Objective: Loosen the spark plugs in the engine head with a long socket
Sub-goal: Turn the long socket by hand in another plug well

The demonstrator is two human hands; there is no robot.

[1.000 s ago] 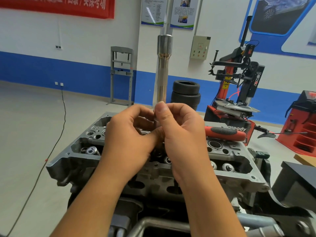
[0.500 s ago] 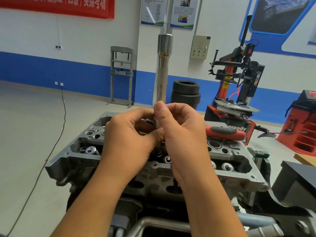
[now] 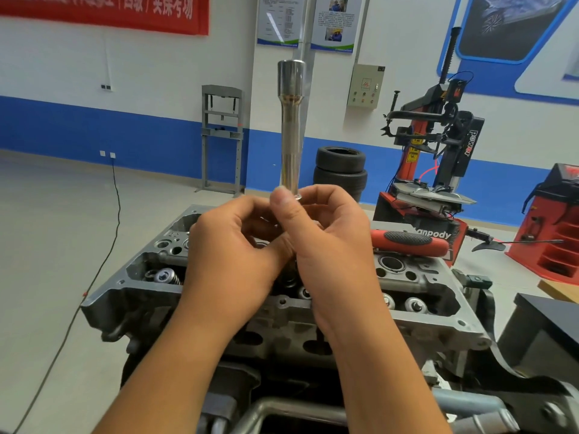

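Note:
A long chrome socket (image 3: 291, 136) stands upright in the air above the grey engine head (image 3: 416, 286), its wider end on top. My right hand (image 3: 332, 245) pinches the socket's lower end between thumb and fingers. My left hand (image 3: 232, 255) is beside it with its fingers curled in toward that same lower end; the right thumb hides what they touch. Both hands hover over the middle of the head and cover the plug wells there. Valve springs show at the head's left and right ends.
A red-handled tool (image 3: 407, 242) lies on the far right of the head. Beyond it stand stacked tyres (image 3: 340, 170), a red tyre changer (image 3: 438, 145), a grey press frame (image 3: 222, 136) and a red machine (image 3: 551, 220). A black cable (image 3: 116, 198) runs across the floor at left.
Both hands and the socket have shifted very slightly upward; the grip looks the same.

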